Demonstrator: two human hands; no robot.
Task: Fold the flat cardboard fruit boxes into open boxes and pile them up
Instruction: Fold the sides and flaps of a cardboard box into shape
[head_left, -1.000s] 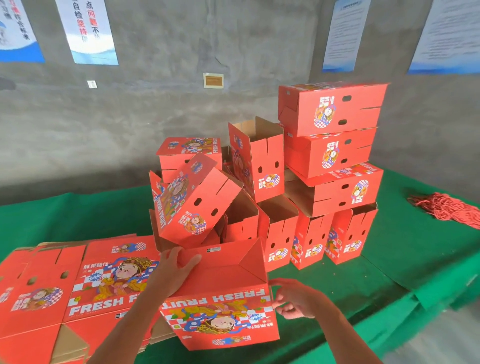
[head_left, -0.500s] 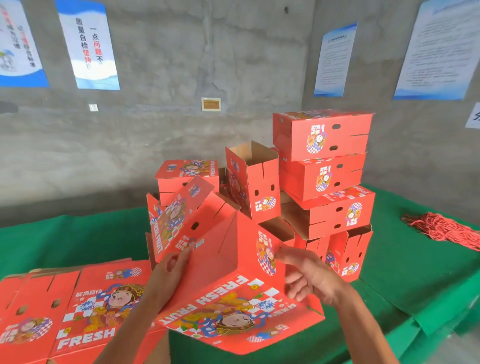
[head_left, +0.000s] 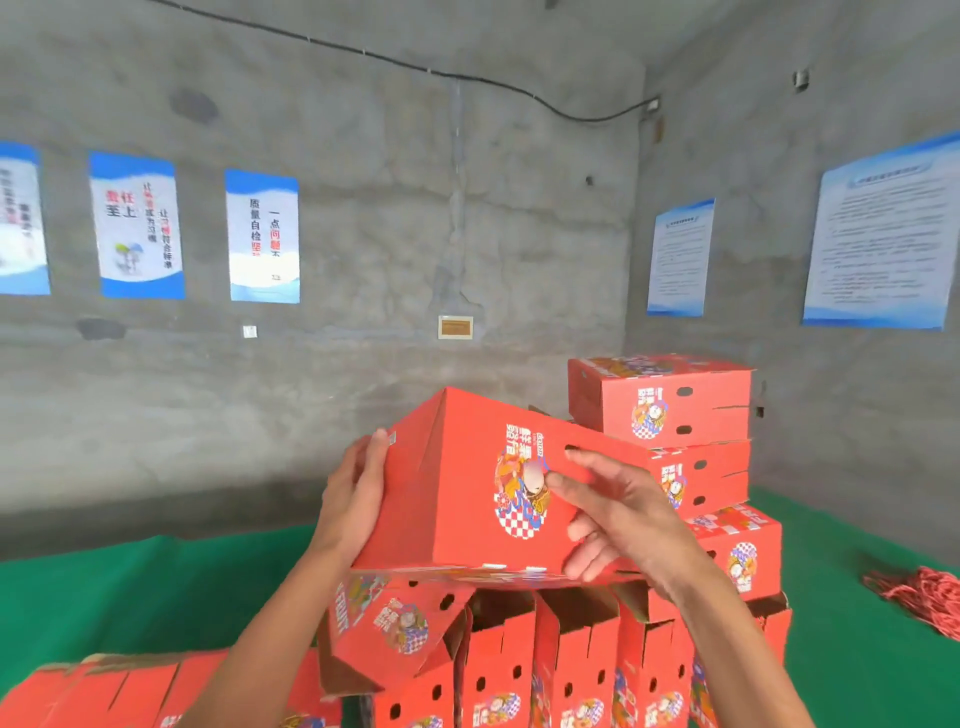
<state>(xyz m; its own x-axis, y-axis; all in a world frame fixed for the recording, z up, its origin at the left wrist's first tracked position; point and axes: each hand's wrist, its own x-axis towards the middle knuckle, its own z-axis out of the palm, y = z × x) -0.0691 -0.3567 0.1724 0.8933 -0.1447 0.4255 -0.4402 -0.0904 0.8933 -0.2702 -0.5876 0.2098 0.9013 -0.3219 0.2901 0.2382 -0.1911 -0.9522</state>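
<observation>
I hold a folded red fruit box (head_left: 457, 499) in the air between both hands, tilted, above the pile. My left hand (head_left: 356, 499) presses flat against its left end with straight fingers. My right hand (head_left: 618, 514) holds its right part, thumb and forefinger on the printed face, the other fingers curled round the bottom edge. Right behind it stands a stack of folded boxes (head_left: 675, 400). Under it are several upright open boxes (head_left: 571, 665) and a tilted one (head_left: 400, 629). Flat unfolded boxes (head_left: 104, 691) lie at the bottom left.
A green cloth covers the table (head_left: 130, 587). A bundle of red string (head_left: 930, 597) lies at the right edge. Grey concrete walls with posters close off the back and the right.
The box has been lifted from table height up to the level of the stack and turned, its printed side now facing me. Both hands rose with it and my view tilted upward.
</observation>
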